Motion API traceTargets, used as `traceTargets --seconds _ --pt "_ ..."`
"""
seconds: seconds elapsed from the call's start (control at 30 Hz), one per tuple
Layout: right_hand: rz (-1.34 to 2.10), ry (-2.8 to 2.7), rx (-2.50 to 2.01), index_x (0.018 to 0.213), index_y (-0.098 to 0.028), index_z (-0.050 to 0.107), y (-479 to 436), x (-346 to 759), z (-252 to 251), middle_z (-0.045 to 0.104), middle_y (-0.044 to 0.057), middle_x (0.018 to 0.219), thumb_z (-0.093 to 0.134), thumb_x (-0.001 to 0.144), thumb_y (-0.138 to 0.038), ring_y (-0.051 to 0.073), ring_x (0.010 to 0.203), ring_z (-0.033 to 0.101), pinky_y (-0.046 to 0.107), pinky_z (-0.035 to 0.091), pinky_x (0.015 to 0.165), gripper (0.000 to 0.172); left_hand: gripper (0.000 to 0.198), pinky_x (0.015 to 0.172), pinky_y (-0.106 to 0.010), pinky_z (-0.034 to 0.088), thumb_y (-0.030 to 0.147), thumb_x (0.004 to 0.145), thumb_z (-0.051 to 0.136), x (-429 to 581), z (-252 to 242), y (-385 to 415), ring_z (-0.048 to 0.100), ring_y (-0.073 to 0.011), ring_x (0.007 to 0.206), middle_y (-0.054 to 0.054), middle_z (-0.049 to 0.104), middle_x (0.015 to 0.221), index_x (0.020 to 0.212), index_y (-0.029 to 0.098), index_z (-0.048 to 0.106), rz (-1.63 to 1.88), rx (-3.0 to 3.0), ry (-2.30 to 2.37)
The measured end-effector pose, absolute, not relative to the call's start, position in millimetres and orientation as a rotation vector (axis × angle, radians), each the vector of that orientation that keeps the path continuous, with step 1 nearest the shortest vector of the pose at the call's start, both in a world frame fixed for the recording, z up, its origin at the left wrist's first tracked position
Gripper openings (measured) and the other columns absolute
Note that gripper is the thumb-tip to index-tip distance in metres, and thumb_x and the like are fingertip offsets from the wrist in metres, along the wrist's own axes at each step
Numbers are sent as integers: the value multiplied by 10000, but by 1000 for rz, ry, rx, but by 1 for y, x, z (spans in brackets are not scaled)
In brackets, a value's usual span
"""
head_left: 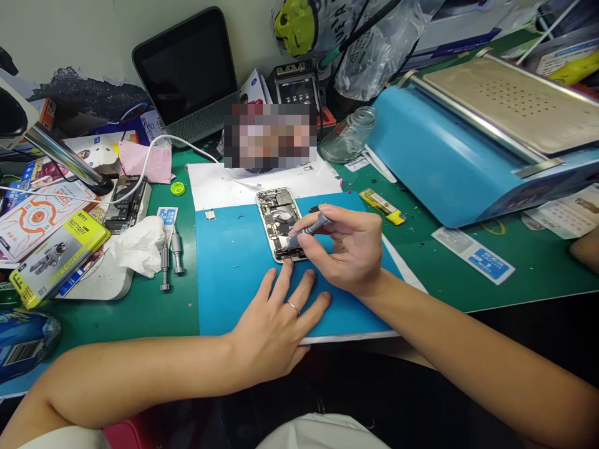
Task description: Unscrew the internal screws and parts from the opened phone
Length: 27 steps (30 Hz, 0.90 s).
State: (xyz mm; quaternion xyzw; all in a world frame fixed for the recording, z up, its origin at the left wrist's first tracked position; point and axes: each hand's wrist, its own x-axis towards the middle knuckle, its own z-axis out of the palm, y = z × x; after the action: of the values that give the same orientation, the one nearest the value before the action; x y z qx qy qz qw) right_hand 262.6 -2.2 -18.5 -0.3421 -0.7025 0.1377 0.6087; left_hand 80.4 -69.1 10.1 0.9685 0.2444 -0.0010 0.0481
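Observation:
An opened smartphone (279, 217) lies on the blue mat (224, 274), its inner parts bare. My right hand (350, 243) pinches a grey screwdriver (312, 229), whose tip reaches the lower part of the phone; the exact point of contact is too small to make out. Flat on the mat, my left hand (281, 312) has its fingers spread, with one fingertip at the phone's bottom edge. A small metal piece (210, 214) and a few tiny screws (235, 266) lie on the mat left of the phone.
Two more screwdrivers (165, 265) lie left of the mat beside a crumpled tissue (140, 245). Battery packaging (60, 257) and another opened phone (125, 202) crowd the left. A blue machine (435, 156) stands right, near a glass jar (350, 134). A white cable (152, 149) crosses the back.

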Motion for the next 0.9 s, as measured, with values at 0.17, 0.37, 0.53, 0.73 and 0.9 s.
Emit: traceTargets --seconds 0.17,0.37,0.53,0.73,0.9 --pt "344 -1600 -811 1292 -264 540 -3 264 -19 690 17 946 680 827 -64 152 833 738 272 654 681 525 788 1195 -572 232 519 919 596 81 11 -69 229 -490 1506 -197 275 1636 1564 158 321 -21 2964 742" --pt "356 -1596 -807 1323 -277 533 -3 264 -20 692 23 965 678 817 -41 166 850 743 296 658 675 577 803 1194 -578 237 516 907 616 80 10 -69 223 -499 1505 -201 278 1634 1562 152 327 -10 2965 742" --pt "336 -1615 -838 1348 -289 515 -3 264 -22 691 25 972 677 824 -46 159 845 736 293 655 675 599 811 1193 -572 241 519 900 625 81 9 -72 223 -497 1505 -197 282 1633 1560 156 327 15 2962 747" --pt "325 -1639 -827 1365 -298 506 -2 264 -20 692 23 967 669 827 -38 145 825 713 289 650 691 619 792 1190 -571 242 512 908 612 80 8 -72 243 -494 1499 -198 296 1625 1555 151 334 42 2957 749" --pt "330 -1664 -816 1390 -294 491 -2 265 -20 694 26 972 668 825 -25 137 805 703 278 644 687 649 812 1197 -563 232 542 896 624 78 8 -71 252 -490 1498 -193 310 1620 1549 148 344 70 2960 753"
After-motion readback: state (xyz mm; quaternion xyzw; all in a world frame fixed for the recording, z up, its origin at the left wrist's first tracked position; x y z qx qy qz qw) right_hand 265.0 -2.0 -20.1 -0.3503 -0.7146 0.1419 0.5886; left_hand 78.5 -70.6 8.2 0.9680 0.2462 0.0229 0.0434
